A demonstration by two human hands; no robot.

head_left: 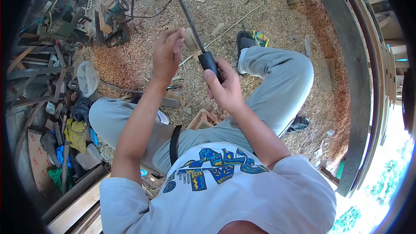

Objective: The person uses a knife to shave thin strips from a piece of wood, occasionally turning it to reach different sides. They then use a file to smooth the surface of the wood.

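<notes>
My right hand [224, 84] is wrapped round the thick black handle [209, 63] of a long, narrow, dark file [187, 14]. Its blade rises away from me, leaning to the left. Beside the blade, just above the handle, is a small pale wooden piece [190, 42] with a rounded edge. My left hand [168, 54] is closed at the left side of this piece, fingertips at its upper end, and the file's blade overlaps its right edge in this view.
Wood shavings [221, 15] cover the ground. Between my legs lies a small wooden frame-like piece [203, 119]. A machine with a handwheel [122, 4] stands at the upper left, scrap wood [37, 73] is piled on the left, and a long curved beam [357, 60] runs along the right.
</notes>
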